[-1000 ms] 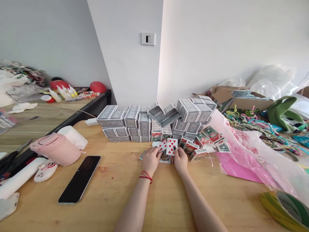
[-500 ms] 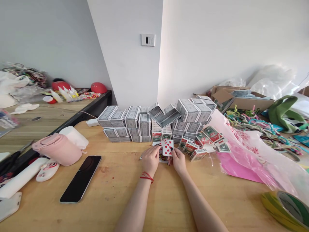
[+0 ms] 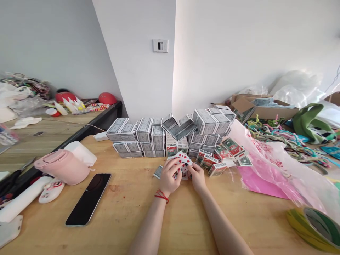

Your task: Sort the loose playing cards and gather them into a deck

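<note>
Both of my hands meet over playing cards in front of the card blocks. A red heart card (image 3: 187, 160) lies tilted between them. My left hand (image 3: 170, 179) is closed on it, fingers over its left part and thumb below. My right hand (image 3: 198, 177) pinches its right edge. Other cards show partly beneath, mostly hidden by the hands. A grey-backed card (image 3: 158, 171) lies on the table by my left fingers. Behind stand stacked blocks folded from grey-backed cards (image 3: 145, 131), with an open V-shaped piece (image 3: 183, 130) leaning among them.
Red and green card packs (image 3: 209, 162) lie right of my hands, beside pink plastic wrap (image 3: 261, 182). A roll of yellow tape (image 3: 310, 226) sits at front right. On the left are a black phone (image 3: 89, 199), a pink cup (image 3: 62, 166) and a white roll (image 3: 23, 198).
The heart card has turned from upright to tilted. My left hand has shifted right and lower, its thumb now at the card. A grey-backed card at left is more exposed.
</note>
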A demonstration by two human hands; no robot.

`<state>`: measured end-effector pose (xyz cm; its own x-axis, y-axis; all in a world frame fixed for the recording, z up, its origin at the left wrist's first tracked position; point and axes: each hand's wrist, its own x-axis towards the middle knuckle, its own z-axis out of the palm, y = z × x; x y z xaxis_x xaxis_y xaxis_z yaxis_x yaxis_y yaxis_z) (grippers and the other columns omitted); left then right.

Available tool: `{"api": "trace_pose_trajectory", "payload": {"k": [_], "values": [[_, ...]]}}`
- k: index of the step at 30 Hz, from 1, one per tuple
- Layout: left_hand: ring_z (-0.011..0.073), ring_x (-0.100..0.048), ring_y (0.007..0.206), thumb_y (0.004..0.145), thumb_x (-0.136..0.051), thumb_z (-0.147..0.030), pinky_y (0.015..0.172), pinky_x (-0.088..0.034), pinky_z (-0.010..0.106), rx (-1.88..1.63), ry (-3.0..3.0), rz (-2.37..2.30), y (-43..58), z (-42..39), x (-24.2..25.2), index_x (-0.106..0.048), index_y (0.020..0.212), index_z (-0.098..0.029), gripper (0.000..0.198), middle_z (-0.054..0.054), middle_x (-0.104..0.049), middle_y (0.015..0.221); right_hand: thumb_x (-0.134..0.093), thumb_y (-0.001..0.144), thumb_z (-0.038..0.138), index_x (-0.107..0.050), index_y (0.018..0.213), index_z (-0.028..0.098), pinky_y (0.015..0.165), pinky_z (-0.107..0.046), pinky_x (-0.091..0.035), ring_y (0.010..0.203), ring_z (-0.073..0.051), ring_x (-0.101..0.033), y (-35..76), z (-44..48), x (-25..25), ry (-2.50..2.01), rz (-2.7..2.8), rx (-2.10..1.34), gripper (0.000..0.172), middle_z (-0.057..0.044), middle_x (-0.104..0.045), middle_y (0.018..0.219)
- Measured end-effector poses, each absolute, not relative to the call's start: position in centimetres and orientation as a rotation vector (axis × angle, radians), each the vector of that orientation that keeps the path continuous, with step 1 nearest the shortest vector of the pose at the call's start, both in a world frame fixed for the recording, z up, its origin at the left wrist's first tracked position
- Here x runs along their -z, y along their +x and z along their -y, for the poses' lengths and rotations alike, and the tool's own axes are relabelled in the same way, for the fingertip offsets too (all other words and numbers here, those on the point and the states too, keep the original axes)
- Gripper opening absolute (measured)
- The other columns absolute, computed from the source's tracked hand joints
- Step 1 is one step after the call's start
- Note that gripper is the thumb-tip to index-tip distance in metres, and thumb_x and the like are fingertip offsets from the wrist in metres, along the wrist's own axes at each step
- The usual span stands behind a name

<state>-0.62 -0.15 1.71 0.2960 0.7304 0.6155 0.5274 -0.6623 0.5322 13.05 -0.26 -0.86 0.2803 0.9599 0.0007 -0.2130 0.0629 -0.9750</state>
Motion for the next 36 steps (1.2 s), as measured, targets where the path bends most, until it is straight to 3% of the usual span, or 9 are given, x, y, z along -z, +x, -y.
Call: {"api": "trace_pose_trajectory", "payload": {"k": [3, 5, 8, 11, 17, 22, 29, 36], "values": [[0.0198, -0.038, 0.115, 0.077, -0.044, -0.021, 0.095, -0.034, 0.039, -1.336, 2.192, -1.264, -0.9, -0.1, -1.7, -0.046, 0.116, -0.023, 0.039, 0.006, -0.046, 0.122, -0.063, 0.06, 0.038, -0.053, 0.056, 0.015, 0.04, -0.019, -0.029, 0.044, -0.008, -0.037, 13.2, 0.3, 0.9, -1.13, 0.883, -1.108, 0.026, 0.004, -0.046, 0.05], [0.019, -0.044, 0.109, 0.078, -0.044, -0.024, 0.091, -0.038, 0.036, -1.331, 2.056, -1.258, -0.9, -0.4, -1.4, -0.045, 0.117, -0.021, 0.04, 0.007, -0.052, 0.115, -0.065, 0.058, 0.038, -0.054, 0.056, 0.015, 0.043, -0.02, -0.032, 0.047, -0.008, -0.041, 13.3, 0.3, 0.9, -1.123, 0.9, -1.096, 0.025, 0.003, -0.049, 0.054], [0.0165, -0.057, 0.084, 0.078, -0.044, -0.029, 0.072, -0.048, 0.029, -1.243, 1.784, -1.182, -0.8, -0.8, -0.7, -0.051, 0.11, -0.018, 0.035, 0.007, -0.062, 0.095, -0.065, 0.058, 0.039, -0.056, 0.059, 0.015, 0.046, -0.021, -0.036, 0.049, -0.01, -0.045, 13.2, 0.3, 1.0, -1.102, 0.876, -1.1, 0.026, 0.002, -0.053, 0.057], [0.0141, -0.059, 0.066, 0.075, -0.047, -0.031, 0.057, -0.048, 0.025, -1.175, 1.532, -1.067, -0.5, -1.0, -0.3, -0.053, 0.104, -0.014, 0.034, 0.006, -0.064, 0.08, -0.064, 0.061, 0.041, -0.057, 0.069, 0.016, 0.047, -0.023, -0.039, 0.051, -0.012, -0.049, 13.2, 0.2, 1.3, -1.043, 0.794, -1.197, 0.026, 0.001, -0.056, 0.059], [0.0126, -0.057, 0.062, 0.07, -0.054, -0.026, 0.056, -0.046, 0.023, -1.167, 1.332, -0.959, -0.3, -1.0, -0.7, -0.047, 0.11, -0.014, 0.042, 0.004, -0.063, 0.075, -0.067, 0.06, 0.039, -0.057, 0.081, 0.018, 0.057, -0.027, -0.045, 0.062, -0.015, -0.057, 13.3, 0.0, 1.4, -0.986, 0.76, -1.27, 0.031, -0.002, -0.063, 0.073], [0.0089, -0.049, 0.05, 0.07, -0.054, -0.025, 0.047, -0.041, 0.019, -1.103, 1.32, -0.922, -0.8, -0.8, -1.0, -0.037, 0.122, -0.018, 0.055, -0.002, -0.056, 0.059, -0.064, 0.061, 0.043, -0.056, 0.076, 0.018, 0.055, -0.026, -0.044, 0.056, -0.014, -0.055, 13.4, -0.1, 1.7, -1.008, 0.866, -1.336, 0.03, 0.0, -0.062, 0.068], [0.0108, -0.054, 0.058, 0.069, -0.053, -0.028, 0.053, -0.044, 0.021, -1.145, 1.26, -0.975, -1.3, -1.3, -0.7, -0.049, 0.097, -0.016, 0.031, 0.0, -0.057, 0.066, -0.059, 0.065, 0.046, -0.052, 0.075, 0.017, 0.043, -0.021, -0.038, 0.047, -0.01, -0.048, 13.8, -0.1, 2.2, -1.094, 0.97, -1.297, 0.031, 0.002, -0.057, 0.06], [0.0087, -0.048, 0.048, 0.065, -0.057, -0.032, 0.046, -0.043, 0.02, -1.101, 1.21, -1.066, -1.2, -1.4, -0.7, -0.053, 0.091, -0.014, 0.031, -0.003, -0.052, 0.055, -0.055, 0.069, 0.047, -0.052, 0.079, 0.018, 0.048, -0.022, -0.039, 0.051, -0.011, -0.05, 13.7, -0.2, 2.3, -1.106, 1.045, -1.246, 0.031, 0.001, -0.058, 0.064]]}}
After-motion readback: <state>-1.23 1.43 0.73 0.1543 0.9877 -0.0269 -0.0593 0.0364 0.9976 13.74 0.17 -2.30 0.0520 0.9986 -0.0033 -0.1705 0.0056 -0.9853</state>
